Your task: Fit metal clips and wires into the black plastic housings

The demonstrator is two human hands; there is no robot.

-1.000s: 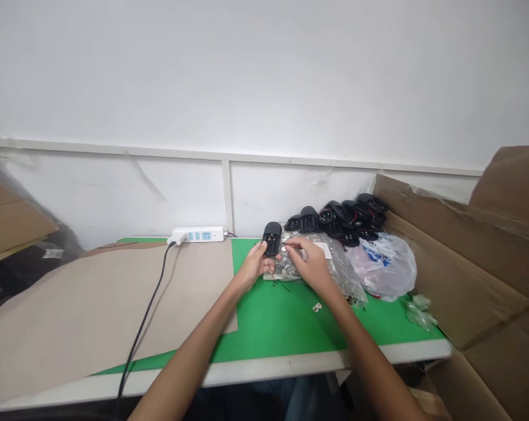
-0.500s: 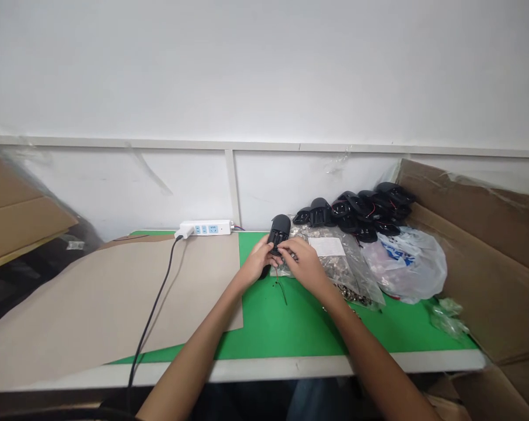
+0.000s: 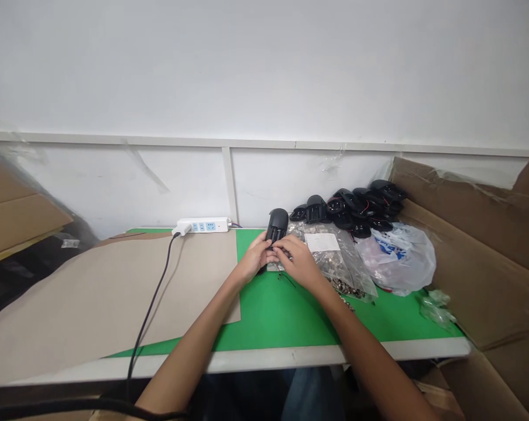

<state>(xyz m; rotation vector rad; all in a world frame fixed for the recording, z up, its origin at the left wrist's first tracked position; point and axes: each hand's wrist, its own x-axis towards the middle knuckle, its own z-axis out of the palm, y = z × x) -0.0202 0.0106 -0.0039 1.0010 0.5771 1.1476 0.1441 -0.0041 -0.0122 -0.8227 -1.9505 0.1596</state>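
My left hand [image 3: 253, 260] grips a black plastic housing [image 3: 277, 225], held upright above the green mat [image 3: 291, 318]. My right hand [image 3: 298, 263] is closed at the housing's lower end, its fingertips pinched on a small part too tiny to name. Thin dark wires hang below the housing near the mat. A clear bag of small metal parts [image 3: 335, 263] with a white label lies just right of my hands. A pile of several similar black housings [image 3: 356, 207] sits at the back against the wall.
A white power strip [image 3: 201, 225] lies at the wall, its black cable [image 3: 148, 316] running over a brown cardboard sheet [image 3: 93, 298] to the front edge. A white plastic bag [image 3: 400, 257] and a large cardboard box [image 3: 479, 257] are on the right.
My right hand left the bag of parts and came to the housing's lower end. Both hands and the housing have drawn closer together; the view shifted slightly.
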